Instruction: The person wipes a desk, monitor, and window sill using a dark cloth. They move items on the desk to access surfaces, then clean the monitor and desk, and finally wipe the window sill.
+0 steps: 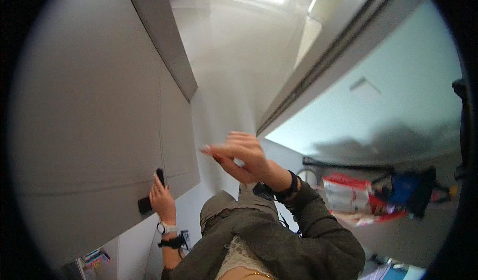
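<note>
Nearest, at about six o'clock in the view, the person's grey-green jacket [279, 240] fills the lower middle, both sleeves rising out of it. At about seven o'clock the left hand [162, 200] is closed around a dark handle [149, 195] fixed at the lower corner of a pale cabinet door [99, 130]; the fingers wrap over its upper end and the thumb side presses the panel, a hold that suits steadying or swinging the door by its only gripping point. A white watch [167, 227] and a dark band sit on that wrist. Just right of centre the right hand [239, 155] hangs free in the air, holding nothing, fingers loosely spread and pointing toward nine o'clock; it is blurred, and it touches no surface, the wrist carrying a dark strap [291, 185]. It looks kept clear of the door's edge while the other hand does the work. Farther off, at four o'clock, a red and white bag [348, 195] and a blue packet [403, 188] lie beside a dark frame, well apart from both hands. Beyond, from two o'clock toward centre, a long grey rail [318, 70] runs along a pale wall, and at twelve o'clock bright light falls on the floor [239, 41].
</note>
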`<act>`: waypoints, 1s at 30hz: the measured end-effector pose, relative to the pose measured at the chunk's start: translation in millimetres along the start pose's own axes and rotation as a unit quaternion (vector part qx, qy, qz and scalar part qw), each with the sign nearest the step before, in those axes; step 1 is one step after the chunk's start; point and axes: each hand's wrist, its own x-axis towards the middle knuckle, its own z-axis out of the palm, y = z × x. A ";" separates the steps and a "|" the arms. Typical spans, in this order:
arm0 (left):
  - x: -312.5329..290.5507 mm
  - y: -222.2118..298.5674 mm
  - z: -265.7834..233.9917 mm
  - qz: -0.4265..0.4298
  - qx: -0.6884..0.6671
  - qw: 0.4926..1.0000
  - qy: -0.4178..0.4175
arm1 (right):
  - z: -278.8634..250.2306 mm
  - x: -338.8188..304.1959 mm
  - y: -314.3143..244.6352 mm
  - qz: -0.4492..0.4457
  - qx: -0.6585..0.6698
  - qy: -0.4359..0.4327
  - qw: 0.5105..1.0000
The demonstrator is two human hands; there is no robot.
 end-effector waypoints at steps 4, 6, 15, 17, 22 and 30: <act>7.5 -1.0 -12.5 -0.091 0.056 0.994 0.011 | -5.0 49.3 128.9 0.164 0.126 -0.020 0.978; 9.6 -5.3 -11.4 -0.172 0.079 0.982 0.021 | -9.6 71.0 185.3 0.213 0.159 -0.023 0.964; 106.1 -22.6 22.0 -0.387 0.089 0.918 0.002 | -74.9 142.4 421.3 0.354 0.176 0.021 0.918; 173.3 -4.8 28.0 -0.390 -0.026 0.920 0.017 | -105.7 161.3 460.2 0.377 0.160 0.043 0.911; 421.8 87.4 49.0 -0.222 -0.353 0.903 -0.104 | -197.8 206.4 526.4 0.421 0.095 0.107 0.896; 714.1 308.9 121.5 0.017 -0.471 0.796 -0.380 | -334.8 223.4 688.1 0.468 -0.025 0.223 0.854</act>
